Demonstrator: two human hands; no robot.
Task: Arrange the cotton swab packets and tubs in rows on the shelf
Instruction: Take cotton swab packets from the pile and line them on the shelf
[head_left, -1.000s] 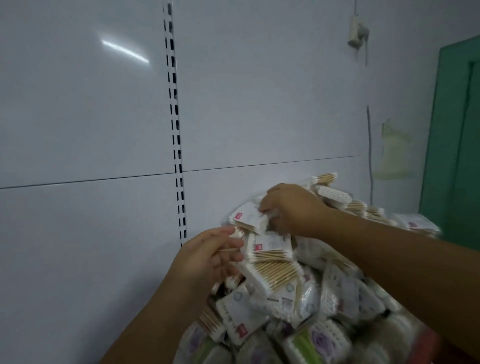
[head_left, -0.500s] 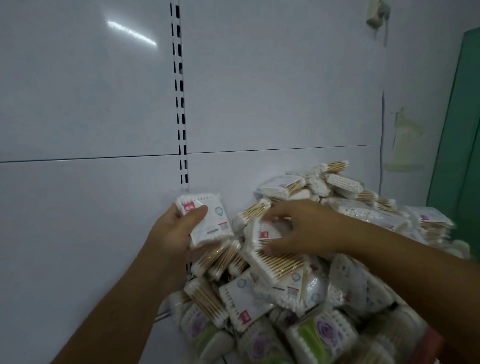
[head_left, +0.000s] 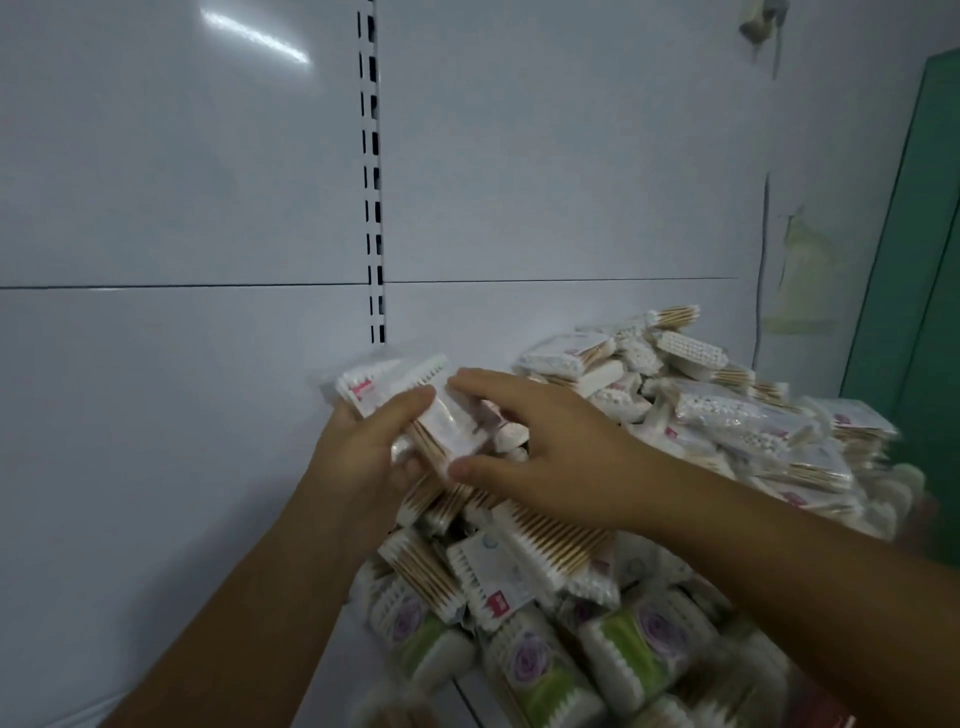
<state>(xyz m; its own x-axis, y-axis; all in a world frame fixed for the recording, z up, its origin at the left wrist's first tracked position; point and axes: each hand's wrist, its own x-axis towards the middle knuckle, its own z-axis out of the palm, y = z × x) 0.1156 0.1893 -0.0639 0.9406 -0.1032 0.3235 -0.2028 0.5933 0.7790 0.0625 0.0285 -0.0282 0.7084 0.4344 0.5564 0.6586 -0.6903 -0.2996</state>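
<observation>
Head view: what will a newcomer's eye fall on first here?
The big heap of cotton swab packets piled at the right against the white back panel. In front of it, at the centre, the left hand and right hand hold a few packets between them; green-labelled tubs lie below.

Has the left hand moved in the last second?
Yes: the left hand went leftward, from right of the slotted upright to below it, holding a packet.

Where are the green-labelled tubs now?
In the head view the green-labelled tubs lie at the bottom, right of centre, at the foot of the packet heap, below the right hand.
</observation>
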